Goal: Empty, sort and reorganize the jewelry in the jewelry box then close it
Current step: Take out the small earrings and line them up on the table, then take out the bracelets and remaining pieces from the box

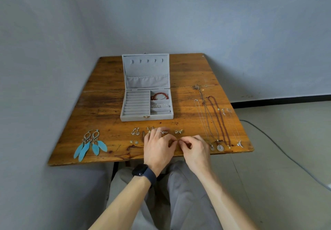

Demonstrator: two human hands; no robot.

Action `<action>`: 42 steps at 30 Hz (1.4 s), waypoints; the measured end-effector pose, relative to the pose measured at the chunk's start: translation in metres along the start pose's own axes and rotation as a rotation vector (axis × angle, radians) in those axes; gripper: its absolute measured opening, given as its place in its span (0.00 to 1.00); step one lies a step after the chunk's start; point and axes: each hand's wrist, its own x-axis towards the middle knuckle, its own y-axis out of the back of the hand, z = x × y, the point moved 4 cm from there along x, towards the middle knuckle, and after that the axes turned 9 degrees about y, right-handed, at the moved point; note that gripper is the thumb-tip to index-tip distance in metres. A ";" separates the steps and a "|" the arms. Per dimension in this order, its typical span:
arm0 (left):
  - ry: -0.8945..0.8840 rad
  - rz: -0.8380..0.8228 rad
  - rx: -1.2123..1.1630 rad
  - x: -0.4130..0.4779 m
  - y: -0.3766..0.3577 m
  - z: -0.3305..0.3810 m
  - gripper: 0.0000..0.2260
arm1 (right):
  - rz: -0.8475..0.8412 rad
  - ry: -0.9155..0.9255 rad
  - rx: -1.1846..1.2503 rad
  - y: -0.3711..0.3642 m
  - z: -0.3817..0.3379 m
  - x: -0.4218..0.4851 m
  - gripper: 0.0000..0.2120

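Saw jewelry box (pixel 134 117) open mid-tabletop (pixel 107 104). Emptying mostly done, I judged: necklaces (pixel 215 118) laid right, feather earrings (pixel 90 144) left, small earrings (pixel 135 132) front. Red bracelet (pixel 160 95) and bangle (pixel 161 105) not yet out. Left hand (pixel 157 147) and right hand (pixel 194 149) pinched tiny piece (pixel 178 140), too small to identify. Refill and closing left.

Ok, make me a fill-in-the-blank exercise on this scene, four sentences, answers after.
1. The box has its lid ___.
2. The feather earrings are ___ in colour.
3. The necklaces lie to the ___ of the box.
4. The left hand, whose wrist wears a ___, and the right hand pinch a small piece together.

Missing words: open; blue; right; watch.
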 end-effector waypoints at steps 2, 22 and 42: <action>0.000 0.002 0.001 0.000 0.000 0.001 0.10 | 0.005 0.007 0.001 0.000 0.000 -0.001 0.07; -0.097 0.014 0.057 0.005 0.001 0.002 0.08 | -0.014 -0.020 -0.033 -0.002 0.001 0.001 0.06; -0.036 0.079 0.054 0.094 0.064 -0.067 0.19 | -0.160 0.017 0.164 0.017 -0.015 0.032 0.14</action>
